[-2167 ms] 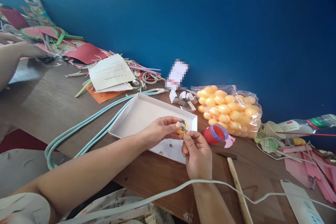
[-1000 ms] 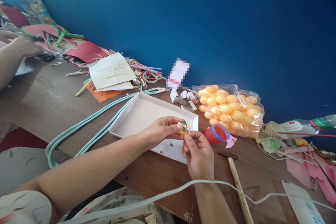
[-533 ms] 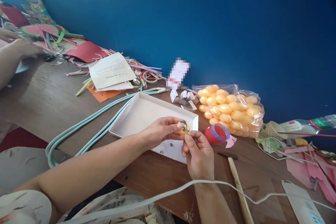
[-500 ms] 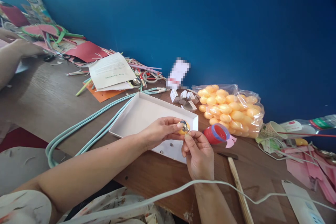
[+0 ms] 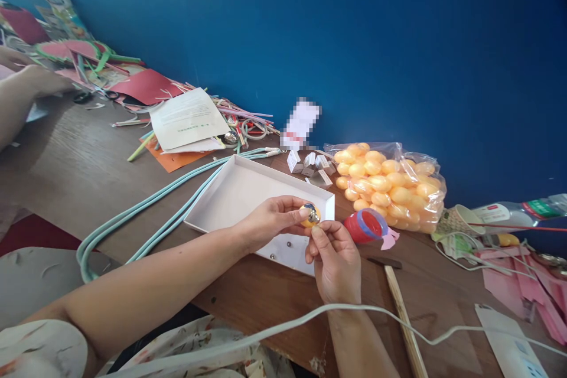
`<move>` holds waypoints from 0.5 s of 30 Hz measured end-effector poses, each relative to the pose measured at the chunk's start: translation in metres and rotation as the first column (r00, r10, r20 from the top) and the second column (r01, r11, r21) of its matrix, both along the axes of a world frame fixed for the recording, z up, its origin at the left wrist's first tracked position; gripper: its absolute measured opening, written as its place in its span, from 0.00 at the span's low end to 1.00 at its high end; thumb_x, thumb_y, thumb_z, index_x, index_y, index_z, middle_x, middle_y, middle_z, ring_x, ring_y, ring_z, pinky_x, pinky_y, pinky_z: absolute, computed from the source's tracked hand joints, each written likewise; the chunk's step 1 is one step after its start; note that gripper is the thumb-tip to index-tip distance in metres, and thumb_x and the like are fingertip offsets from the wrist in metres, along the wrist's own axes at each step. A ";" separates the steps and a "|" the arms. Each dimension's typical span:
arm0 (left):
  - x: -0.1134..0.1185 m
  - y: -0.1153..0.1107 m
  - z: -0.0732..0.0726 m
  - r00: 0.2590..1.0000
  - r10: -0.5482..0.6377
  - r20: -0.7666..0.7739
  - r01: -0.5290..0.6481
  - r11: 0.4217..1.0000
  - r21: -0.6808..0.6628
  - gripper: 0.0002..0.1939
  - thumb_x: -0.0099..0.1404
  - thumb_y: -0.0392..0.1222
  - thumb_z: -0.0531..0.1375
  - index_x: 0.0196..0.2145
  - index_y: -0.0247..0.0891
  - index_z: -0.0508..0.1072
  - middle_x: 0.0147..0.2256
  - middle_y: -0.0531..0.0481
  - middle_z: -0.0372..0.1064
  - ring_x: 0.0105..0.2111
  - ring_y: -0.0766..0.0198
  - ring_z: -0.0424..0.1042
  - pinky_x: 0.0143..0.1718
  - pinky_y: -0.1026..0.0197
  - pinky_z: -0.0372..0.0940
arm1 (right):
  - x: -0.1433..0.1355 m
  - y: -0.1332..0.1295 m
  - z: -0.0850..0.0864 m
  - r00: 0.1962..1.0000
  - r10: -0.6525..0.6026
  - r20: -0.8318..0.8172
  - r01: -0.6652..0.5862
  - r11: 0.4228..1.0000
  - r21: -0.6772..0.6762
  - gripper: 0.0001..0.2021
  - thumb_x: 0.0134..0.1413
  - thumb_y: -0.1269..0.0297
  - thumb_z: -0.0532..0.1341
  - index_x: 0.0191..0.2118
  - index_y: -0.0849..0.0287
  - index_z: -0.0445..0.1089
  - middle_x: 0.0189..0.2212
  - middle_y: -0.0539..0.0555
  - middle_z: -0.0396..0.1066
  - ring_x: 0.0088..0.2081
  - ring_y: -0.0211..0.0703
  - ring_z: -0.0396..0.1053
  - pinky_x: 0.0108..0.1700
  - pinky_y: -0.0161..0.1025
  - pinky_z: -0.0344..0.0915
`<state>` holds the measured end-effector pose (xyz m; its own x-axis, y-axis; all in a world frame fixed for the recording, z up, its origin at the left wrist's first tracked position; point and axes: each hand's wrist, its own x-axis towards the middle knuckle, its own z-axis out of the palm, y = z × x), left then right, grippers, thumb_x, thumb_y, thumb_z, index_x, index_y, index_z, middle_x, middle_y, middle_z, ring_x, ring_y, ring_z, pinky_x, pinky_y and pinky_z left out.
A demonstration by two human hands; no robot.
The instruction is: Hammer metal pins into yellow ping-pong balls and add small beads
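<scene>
My left hand (image 5: 271,221) reaches over the white box lid (image 5: 217,195) and grips a small ball (image 5: 312,214), part orange-yellow and part shiny silver, between thumb and fingers. Against the ball's lower edge, my right hand (image 5: 333,251) is closed in a pinch; whatever its fingertips hold is too small to make out. Below the hands, small metal beads (image 5: 289,244) lie in the lid. Just right of my right hand, a red cup with a blue rim (image 5: 361,226) lies tilted.
A clear bag of orange balls (image 5: 390,183) leans by the blue wall. Metal pieces (image 5: 310,165) lie behind the lid, a hammer (image 5: 401,313) at right. A white cable (image 5: 354,307) crosses in front. Teal cords (image 5: 133,215) loop at left, and another person's hand (image 5: 39,80) rests beyond.
The silver side of the ball looks slightly turned in my left hand. Both hands have stayed almost in place.
</scene>
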<state>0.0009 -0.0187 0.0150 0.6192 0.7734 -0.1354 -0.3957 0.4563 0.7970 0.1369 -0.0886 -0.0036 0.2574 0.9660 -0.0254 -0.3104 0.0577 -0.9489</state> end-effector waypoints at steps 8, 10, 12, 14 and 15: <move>0.001 0.000 -0.004 1.000 0.003 -0.003 -0.003 0.996 0.089 0.18 0.56 0.47 0.66 0.40 0.32 0.74 0.37 0.46 0.70 0.35 0.64 0.71 0.44 0.55 0.67 | 0.000 0.001 0.000 1.000 -0.009 -0.004 0.009 1.000 0.012 0.08 0.52 0.64 0.66 0.34 0.56 0.65 0.21 0.44 0.68 0.19 0.29 0.62 0.23 0.30 0.62; 0.001 0.000 -0.004 1.000 0.007 -0.011 -0.006 0.995 0.097 0.18 0.55 0.47 0.66 0.40 0.32 0.74 0.37 0.46 0.70 0.35 0.64 0.71 0.44 0.56 0.67 | -0.001 0.001 0.000 1.000 -0.009 -0.013 0.010 1.000 0.022 0.09 0.52 0.65 0.66 0.35 0.55 0.64 0.21 0.43 0.67 0.19 0.30 0.62 0.23 0.30 0.63; 0.001 0.000 -0.003 1.000 0.012 -0.020 -0.010 0.995 0.102 0.18 0.55 0.47 0.66 0.40 0.32 0.74 0.37 0.46 0.71 0.35 0.65 0.71 0.43 0.56 0.67 | -0.001 0.002 0.000 1.000 -0.015 -0.003 0.015 1.000 0.023 0.10 0.52 0.65 0.66 0.36 0.55 0.63 0.22 0.43 0.68 0.19 0.30 0.63 0.23 0.30 0.63; 0.000 -0.001 -0.002 0.999 0.017 -0.035 -0.013 0.995 0.101 0.18 0.55 0.46 0.66 0.40 0.32 0.74 0.36 0.46 0.71 0.34 0.65 0.72 0.42 0.56 0.67 | -0.001 0.002 0.000 1.000 -0.019 0.013 0.019 1.000 0.017 0.10 0.52 0.64 0.66 0.37 0.55 0.63 0.22 0.43 0.68 0.19 0.30 0.63 0.23 0.30 0.64; 0.000 -0.001 -0.001 0.999 0.019 -0.046 -0.014 0.995 0.099 0.18 0.55 0.46 0.66 0.40 0.32 0.74 0.36 0.46 0.71 0.33 0.65 0.72 0.42 0.57 0.67 | -0.001 0.002 0.000 1.000 -0.021 0.018 0.020 1.000 0.016 0.10 0.52 0.64 0.66 0.37 0.55 0.63 0.22 0.43 0.67 0.19 0.30 0.63 0.23 0.30 0.64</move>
